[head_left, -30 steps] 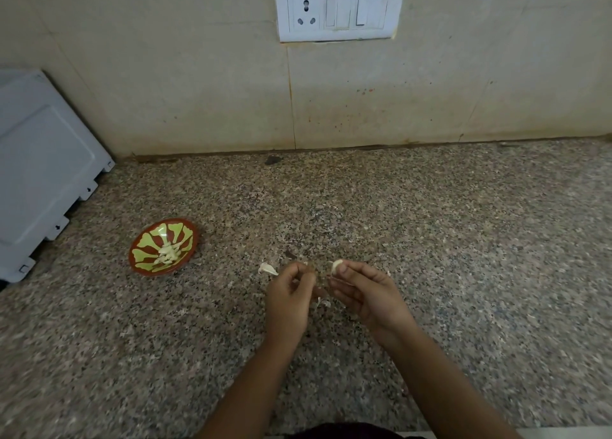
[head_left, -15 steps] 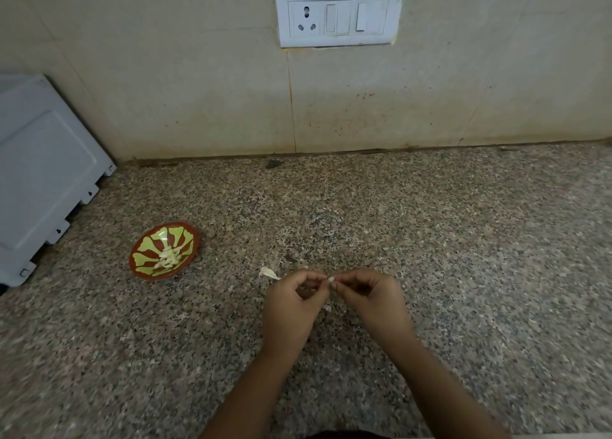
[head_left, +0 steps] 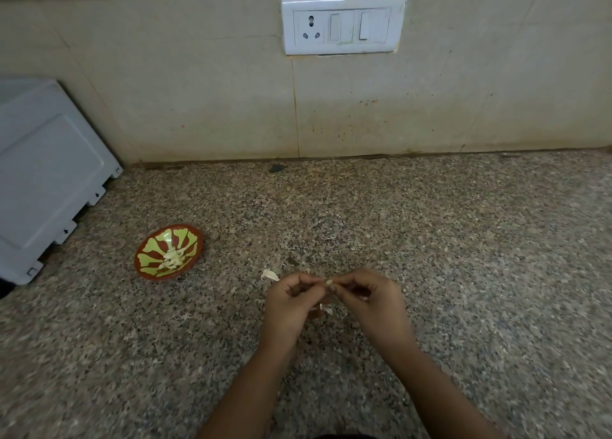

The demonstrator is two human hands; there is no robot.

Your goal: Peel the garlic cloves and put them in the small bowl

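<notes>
- Since a second ago your hands have drawn together: your left hand (head_left: 291,303) and right hand (head_left: 372,303) now meet fingertip to fingertip, both pinching the garlic clove (head_left: 329,282) between them.
- That clove is held above the counter, well to the right of the small bowl (head_left: 149,266), which holds a pile of peeled cloves (head_left: 172,258).
- Your surface is a speckled granite counter (head_left: 463,240). A peel scrap (head_left: 270,274) lies just beside your left hand, a white appliance (head_left: 43,173) stands far left, and a switch plate (head_left: 342,24) sits on the tiled wall (head_left: 198,107).
- Only the clove's pale tip shows, so you cannot tell how much skin is on it.
</notes>
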